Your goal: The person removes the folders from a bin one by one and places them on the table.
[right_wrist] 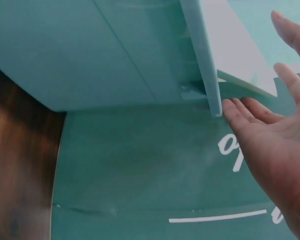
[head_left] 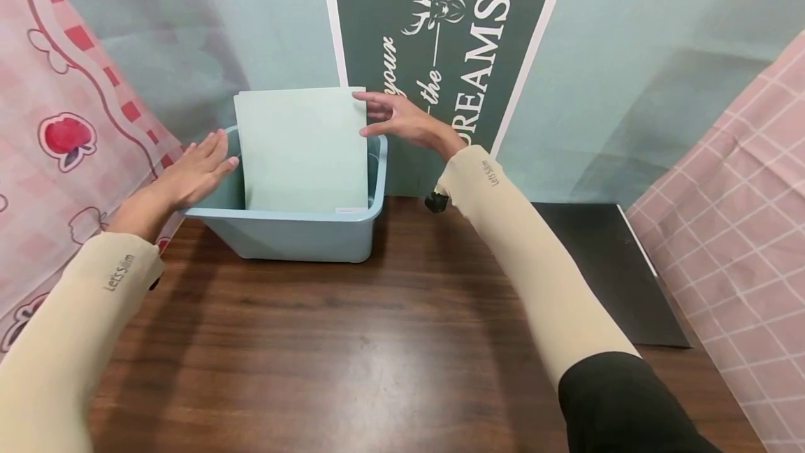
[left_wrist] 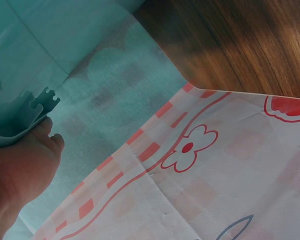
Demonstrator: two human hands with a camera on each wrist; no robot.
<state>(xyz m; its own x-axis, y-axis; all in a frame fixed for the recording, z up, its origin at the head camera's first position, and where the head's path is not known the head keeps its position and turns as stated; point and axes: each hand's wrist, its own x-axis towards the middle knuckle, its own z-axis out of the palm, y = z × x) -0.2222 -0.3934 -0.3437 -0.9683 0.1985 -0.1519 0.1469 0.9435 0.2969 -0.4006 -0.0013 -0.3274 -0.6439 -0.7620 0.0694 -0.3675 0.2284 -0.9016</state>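
A blue plastic bin point(head_left: 302, 236) stands at the back left of the table, with pale flat boards or sheets point(head_left: 302, 152) upright in it, rising above its rim. My left hand point(head_left: 198, 170) lies at the bin's left rim, fingers extended; in the left wrist view the hand point(left_wrist: 30, 170) is beside the rim point(left_wrist: 15, 135). My right hand point(head_left: 399, 117) is at the upper right edge of the sheets, fingers stretched and thumb apart. In the right wrist view that hand point(right_wrist: 275, 135) is beside the bin's edge point(right_wrist: 205, 65) and a sheet corner point(right_wrist: 250, 70); contact is unclear.
A black flat panel point(head_left: 610, 271) lies at the right on the brown wooden table point(head_left: 352, 348). Behind the bin hangs a blue-green cloth with white lettering point(head_left: 481, 61). Pink patterned cloth point(head_left: 69, 110) borders the left side, and pink checked cloth point(head_left: 748, 250) the right.
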